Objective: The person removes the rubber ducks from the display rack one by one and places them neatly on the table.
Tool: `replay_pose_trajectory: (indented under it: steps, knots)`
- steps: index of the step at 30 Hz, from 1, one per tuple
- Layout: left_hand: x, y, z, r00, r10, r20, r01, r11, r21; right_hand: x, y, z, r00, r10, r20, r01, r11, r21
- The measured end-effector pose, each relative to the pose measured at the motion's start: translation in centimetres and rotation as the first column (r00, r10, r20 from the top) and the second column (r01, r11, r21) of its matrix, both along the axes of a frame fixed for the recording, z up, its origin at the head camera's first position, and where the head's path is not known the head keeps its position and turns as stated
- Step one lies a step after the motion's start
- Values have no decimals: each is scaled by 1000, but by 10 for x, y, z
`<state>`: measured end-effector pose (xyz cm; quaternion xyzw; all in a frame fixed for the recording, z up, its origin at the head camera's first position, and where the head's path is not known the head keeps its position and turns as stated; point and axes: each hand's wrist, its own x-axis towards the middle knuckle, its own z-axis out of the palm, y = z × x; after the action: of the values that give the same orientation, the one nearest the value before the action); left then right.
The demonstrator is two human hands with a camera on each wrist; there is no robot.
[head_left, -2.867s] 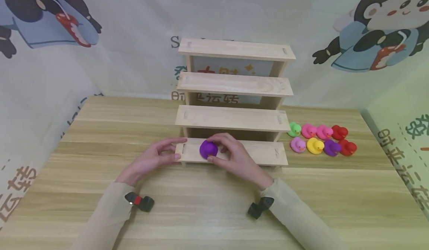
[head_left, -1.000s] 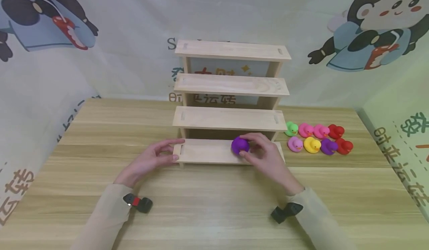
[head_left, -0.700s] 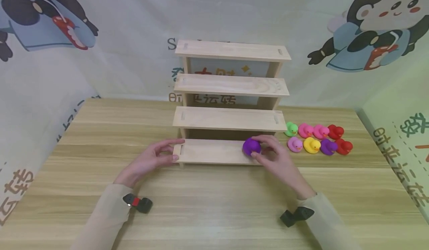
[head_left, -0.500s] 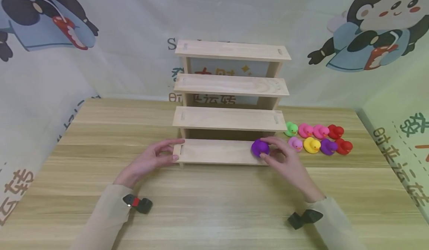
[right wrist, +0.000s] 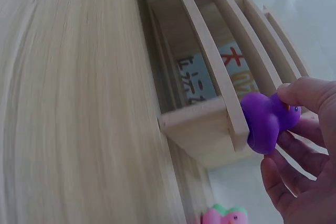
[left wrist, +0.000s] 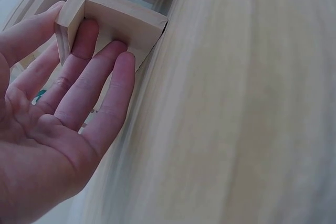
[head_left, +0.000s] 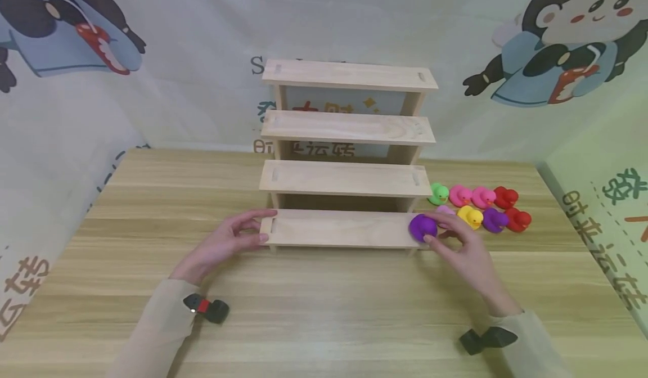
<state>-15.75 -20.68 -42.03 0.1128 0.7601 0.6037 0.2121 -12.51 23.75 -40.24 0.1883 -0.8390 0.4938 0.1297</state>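
A purple rubber duck [head_left: 422,228] sits at the right end of the lowest step of a wooden stepped shelf [head_left: 344,178]. My right hand [head_left: 468,257] pinches it between thumb and fingers. In the right wrist view the duck [right wrist: 265,121] touches the end of the lowest board [right wrist: 210,51], its beak side under my thumb. My left hand [head_left: 223,244] holds the left end of the same step, thumb at the front edge and index finger at the back. The left wrist view shows several fingers [left wrist: 107,98] against the side panel [left wrist: 126,24].
Two rows of rubber ducks lie on the table [head_left: 314,310] right of the shelf: green [head_left: 438,194], pink [head_left: 460,196], red [head_left: 506,197], yellow [head_left: 470,217], purple [head_left: 495,220]. My right hand partly hides a light purple duck [head_left: 445,210]. A printed curtain [head_left: 202,57] stands behind.
My right hand has moved the purple duck along the lowest step, from left of its middle to the right end. My left hand keeps its place on the step.
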Motion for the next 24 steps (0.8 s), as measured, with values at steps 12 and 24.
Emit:
replay_pose_trajectory:
  steps: [12, 24]
  knots:
    - [-1, 0, 0, 1000, 15, 28, -16, 999, 51, 4, 23, -1, 998, -61, -6, 61, 998, 30]
    - [0, 0, -1, 1000, 0, 10, -1, 999, 38, 15, 45, -6, 989, -136, 65, 127, 983, 133]
